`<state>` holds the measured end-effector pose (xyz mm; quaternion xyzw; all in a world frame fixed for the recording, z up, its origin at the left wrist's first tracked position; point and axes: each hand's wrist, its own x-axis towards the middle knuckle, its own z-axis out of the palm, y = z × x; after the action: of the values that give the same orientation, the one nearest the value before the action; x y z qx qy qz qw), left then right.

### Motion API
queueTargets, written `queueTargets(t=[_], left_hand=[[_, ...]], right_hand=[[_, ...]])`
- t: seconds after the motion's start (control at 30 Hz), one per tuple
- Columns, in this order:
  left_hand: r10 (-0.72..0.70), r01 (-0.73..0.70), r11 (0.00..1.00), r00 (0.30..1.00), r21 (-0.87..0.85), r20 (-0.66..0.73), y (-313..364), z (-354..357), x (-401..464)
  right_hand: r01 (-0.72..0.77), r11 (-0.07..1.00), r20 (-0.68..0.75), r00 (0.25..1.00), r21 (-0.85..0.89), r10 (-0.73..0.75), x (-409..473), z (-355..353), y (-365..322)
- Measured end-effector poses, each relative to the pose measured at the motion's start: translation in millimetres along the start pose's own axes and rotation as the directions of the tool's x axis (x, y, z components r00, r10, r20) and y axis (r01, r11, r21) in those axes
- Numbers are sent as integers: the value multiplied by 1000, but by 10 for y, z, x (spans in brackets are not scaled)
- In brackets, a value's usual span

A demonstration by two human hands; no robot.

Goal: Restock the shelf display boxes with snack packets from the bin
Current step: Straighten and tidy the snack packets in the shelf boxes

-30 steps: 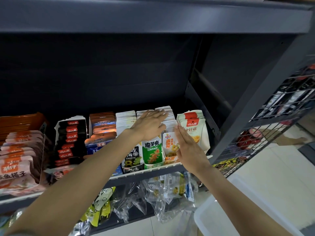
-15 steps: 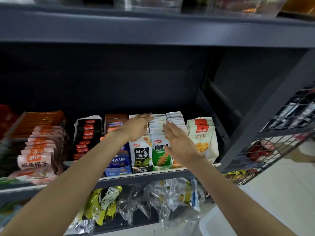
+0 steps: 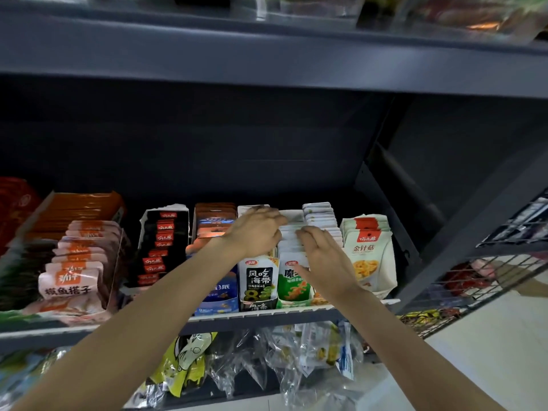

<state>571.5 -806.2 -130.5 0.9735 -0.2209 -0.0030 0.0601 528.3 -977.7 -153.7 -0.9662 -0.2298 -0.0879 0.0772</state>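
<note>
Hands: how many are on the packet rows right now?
2. Left hand on the seaweed packet row; right hand over the green packet row beside it.

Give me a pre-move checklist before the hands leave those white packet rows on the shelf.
1. Left hand resting on the seaweed row, nothing pinched: ok.
2. Right hand flat across the green-front row, nothing held: ok.
3. Front packets of both rows upright: ok.
4. Mushroom packets to the right untouched, upright: ok.
5. Rows packed to the back of their boxes: cannot tell, hands cover them.
6. Bin within reach: cannot tell, not in view.
</note>
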Motion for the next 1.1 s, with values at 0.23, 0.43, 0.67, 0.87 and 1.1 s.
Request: queueTargets(t=[0.23, 0.43, 0.67, 0.87, 1.1], left_hand=[[-38, 30, 998, 988, 54, 149, -174, 29, 231], [-28, 30, 1000, 987, -10, 158, -229, 79, 173], [-107, 117, 973, 992, -201, 60, -315, 52, 163], [-104, 118, 972, 991, -204, 79, -305, 23, 156], [-112, 127, 970, 991, -208, 79, -292, 32, 157]], right_hand=[[28, 1000, 152, 988, -9, -26, 89, 19, -6], [-26, 994, 137, 991, 104, 12, 173, -74, -12], [-158, 987, 102, 983, 41, 154, 605, -127, 114], [-171, 984, 91, 981, -40, 174, 758, -160, 70], [-151, 986, 200, 967, -66, 161, 763, -197, 70]])
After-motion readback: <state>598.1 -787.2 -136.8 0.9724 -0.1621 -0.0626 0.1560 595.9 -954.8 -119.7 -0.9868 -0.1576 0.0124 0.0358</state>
